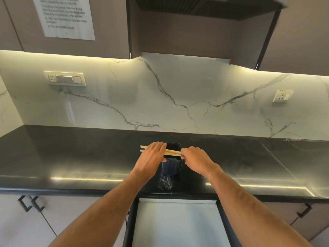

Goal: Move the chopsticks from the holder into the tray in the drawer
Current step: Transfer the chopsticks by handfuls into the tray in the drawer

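A dark blue ribbed holder (171, 167) stands on the black counter just behind the open drawer. Several pale wooden chopsticks (171, 152) lie level across the holder's mouth, their left ends sticking out past my left hand. My left hand (153, 155) covers and grips the bundle near its left part. My right hand (195, 158) pinches the bundle's right ends at the holder's right rim. The drawer (178, 223) below is pulled out, showing a pale flat inside; no tray details are visible.
The black stone counter (71, 157) runs left to right under a marble backsplash with sockets (65, 78). Cabinet doors with dark handles (31, 204) flank the drawer. Overhead cabinets and a hood hang above.
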### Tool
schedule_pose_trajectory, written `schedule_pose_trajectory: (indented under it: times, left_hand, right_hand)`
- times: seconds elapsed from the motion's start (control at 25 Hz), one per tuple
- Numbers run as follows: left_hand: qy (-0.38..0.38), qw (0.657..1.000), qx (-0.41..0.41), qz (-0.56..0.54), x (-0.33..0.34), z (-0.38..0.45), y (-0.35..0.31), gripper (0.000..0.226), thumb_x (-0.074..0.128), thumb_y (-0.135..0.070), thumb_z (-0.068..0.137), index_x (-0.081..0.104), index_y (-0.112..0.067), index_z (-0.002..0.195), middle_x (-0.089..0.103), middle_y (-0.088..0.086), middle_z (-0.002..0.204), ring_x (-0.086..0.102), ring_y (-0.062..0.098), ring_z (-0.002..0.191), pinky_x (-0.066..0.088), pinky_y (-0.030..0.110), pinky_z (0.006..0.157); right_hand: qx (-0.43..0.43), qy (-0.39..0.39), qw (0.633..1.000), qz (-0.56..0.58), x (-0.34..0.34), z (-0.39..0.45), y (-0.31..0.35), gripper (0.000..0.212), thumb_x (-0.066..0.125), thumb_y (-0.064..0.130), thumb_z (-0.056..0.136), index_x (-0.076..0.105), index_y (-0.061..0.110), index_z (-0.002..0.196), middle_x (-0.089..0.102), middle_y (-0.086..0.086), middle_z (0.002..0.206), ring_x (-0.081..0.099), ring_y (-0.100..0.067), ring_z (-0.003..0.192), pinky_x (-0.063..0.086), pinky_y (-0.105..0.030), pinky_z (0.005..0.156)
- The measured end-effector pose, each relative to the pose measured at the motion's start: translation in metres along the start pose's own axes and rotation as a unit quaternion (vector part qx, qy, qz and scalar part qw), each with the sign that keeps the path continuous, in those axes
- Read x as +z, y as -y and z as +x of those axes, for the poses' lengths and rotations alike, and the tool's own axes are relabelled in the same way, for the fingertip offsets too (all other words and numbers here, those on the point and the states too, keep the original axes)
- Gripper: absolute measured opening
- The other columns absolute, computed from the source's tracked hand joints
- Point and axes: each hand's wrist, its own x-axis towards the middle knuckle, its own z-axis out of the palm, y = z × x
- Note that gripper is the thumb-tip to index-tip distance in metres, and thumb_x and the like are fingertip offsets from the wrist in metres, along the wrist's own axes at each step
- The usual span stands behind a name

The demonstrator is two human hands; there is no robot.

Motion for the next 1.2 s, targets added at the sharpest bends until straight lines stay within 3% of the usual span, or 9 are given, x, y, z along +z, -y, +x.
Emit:
schedule_pose_trajectory:
  times: [0.16, 0.28, 0.36, 0.48, 0.68, 0.76, 0.88, 1.0, 1.2]
  left_hand:
    - [0.119, 0.992, -0.031, 0.019, 0.001, -0.006, -0.010, 0.024, 0.067, -0.019, 0.096, 0.057, -0.018, 0.118, 0.069, 0.005, 0.115, 0.066, 0.022, 0.096, 0.054, 0.034, 0.084]
    - [0.135, 0.989, -0.053, -0.008, -0.001, -0.014, -0.020, 0.028, 0.071, -0.019, 0.093, 0.059, -0.020, 0.119, 0.069, 0.004, 0.112, 0.066, 0.021, 0.092, 0.055, 0.033, 0.083]
    - [0.134, 0.989, -0.063, -0.015, -0.001, -0.018, -0.024, 0.032, 0.072, -0.019, 0.093, 0.059, -0.019, 0.122, 0.069, 0.005, 0.115, 0.067, 0.021, 0.095, 0.056, 0.034, 0.087]
    - [0.136, 0.990, -0.047, -0.003, 0.001, -0.018, -0.033, 0.033, 0.073, -0.019, 0.092, 0.059, -0.018, 0.122, 0.069, 0.005, 0.115, 0.066, 0.021, 0.096, 0.057, 0.035, 0.089]
    - [0.153, 0.988, -0.027, 0.012, 0.008, -0.010, -0.059, 0.030, 0.071, -0.018, 0.094, 0.058, -0.015, 0.122, 0.068, 0.009, 0.117, 0.067, 0.024, 0.099, 0.056, 0.036, 0.090]
    - [0.161, 0.986, -0.026, 0.021, 0.012, -0.011, -0.064, 0.028, 0.072, -0.016, 0.093, 0.058, -0.015, 0.118, 0.068, 0.008, 0.116, 0.067, 0.025, 0.098, 0.056, 0.036, 0.089]
    - [0.167, 0.985, -0.031, 0.036, 0.022, -0.017, -0.071, 0.035, 0.073, -0.014, 0.092, 0.057, -0.014, 0.123, 0.068, 0.009, 0.117, 0.066, 0.026, 0.100, 0.055, 0.037, 0.089]
    - [0.177, 0.982, -0.054, 0.042, 0.031, -0.020, -0.082, 0.039, 0.076, -0.014, 0.089, 0.057, -0.015, 0.122, 0.068, 0.008, 0.115, 0.066, 0.025, 0.098, 0.055, 0.037, 0.088]
    - [0.193, 0.978, -0.045, 0.067, 0.047, -0.023, -0.097, 0.041, 0.077, -0.012, 0.088, 0.058, -0.014, 0.125, 0.068, 0.008, 0.116, 0.065, 0.024, 0.101, 0.053, 0.038, 0.094]
  right_hand:
    - [-0.041, 0.004, 0.999, -0.033, 0.000, -0.016, 0.005, 0.014, 0.059, 0.025, 0.102, 0.068, 0.017, 0.110, 0.072, -0.002, 0.090, 0.063, -0.011, 0.069, 0.051, -0.024, 0.062]
    - [0.037, 0.020, 0.980, 0.192, 0.004, -0.031, -0.009, 0.029, 0.066, 0.042, 0.095, 0.066, 0.024, 0.117, 0.073, 0.005, 0.101, 0.068, -0.010, 0.086, 0.052, -0.026, 0.075]
    - [0.150, -0.039, 0.895, 0.418, 0.002, -0.042, -0.020, 0.050, 0.058, 0.058, 0.094, 0.065, 0.020, 0.125, 0.074, 0.005, 0.113, 0.068, -0.010, 0.103, 0.056, -0.029, 0.086]
    - [0.272, -0.066, 0.690, 0.667, 0.009, -0.051, -0.031, 0.075, 0.034, 0.072, 0.094, 0.066, 0.011, 0.123, 0.075, -0.008, 0.115, 0.071, -0.023, 0.108, 0.059, -0.045, 0.096]
    - [0.285, -0.058, 0.606, 0.740, 0.021, -0.050, -0.018, 0.078, 0.031, 0.071, 0.095, 0.069, 0.006, 0.116, 0.078, -0.014, 0.108, 0.076, -0.031, 0.101, 0.059, -0.049, 0.095]
    - [0.292, -0.069, 0.635, 0.712, 0.019, -0.053, -0.022, 0.072, 0.032, 0.067, 0.098, 0.070, 0.008, 0.116, 0.078, -0.013, 0.110, 0.075, -0.030, 0.101, 0.059, -0.048, 0.095]
    - [0.249, -0.098, 0.809, 0.524, 0.015, -0.065, -0.026, 0.050, 0.043, 0.060, 0.101, 0.068, 0.020, 0.116, 0.072, 0.002, 0.119, 0.068, -0.017, 0.108, 0.054, -0.034, 0.093]
    - [0.069, -0.014, 0.963, 0.259, 0.014, -0.073, -0.019, 0.040, 0.066, 0.045, 0.094, 0.064, 0.025, 0.128, 0.070, 0.010, 0.115, 0.065, -0.008, 0.100, 0.049, -0.024, 0.081]
    - [-0.020, 0.064, 0.996, -0.054, 0.034, -0.077, -0.010, 0.016, 0.065, 0.014, 0.097, 0.068, 0.012, 0.112, 0.073, -0.011, 0.101, 0.069, -0.026, 0.086, 0.045, -0.030, 0.070]
